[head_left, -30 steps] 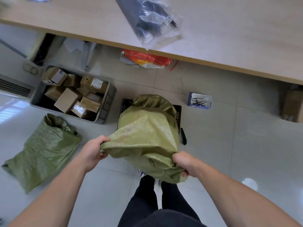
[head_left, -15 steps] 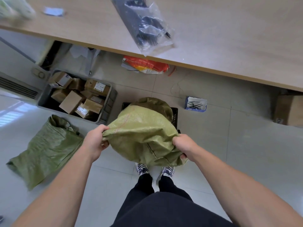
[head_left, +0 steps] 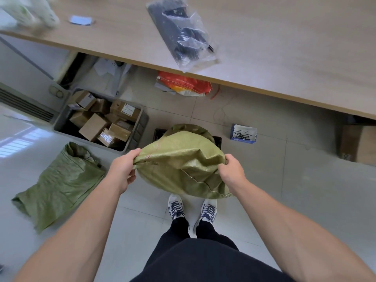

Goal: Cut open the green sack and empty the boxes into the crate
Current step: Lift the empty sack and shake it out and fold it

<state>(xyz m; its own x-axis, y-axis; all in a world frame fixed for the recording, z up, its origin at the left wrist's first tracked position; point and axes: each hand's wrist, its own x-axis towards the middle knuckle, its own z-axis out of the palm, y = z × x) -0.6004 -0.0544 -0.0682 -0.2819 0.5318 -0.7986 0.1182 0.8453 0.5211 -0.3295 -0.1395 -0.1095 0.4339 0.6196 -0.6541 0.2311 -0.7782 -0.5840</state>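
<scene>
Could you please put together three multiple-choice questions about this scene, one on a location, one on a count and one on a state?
1. Where is the small blue box relative to the black crate? A) left of it B) right of it, on the floor C) inside it
2. How many green sacks are in view? A) one B) two C) three
3. What state is the raised sack in? A) gripped by both hands B) lying flat C) gripped by one hand
Key: 1 B, it sits on tiles to the crate's right. 2 B, one raised, one lying sack at left. 3 A, left hand and right hand each clutch its fabric.
</scene>
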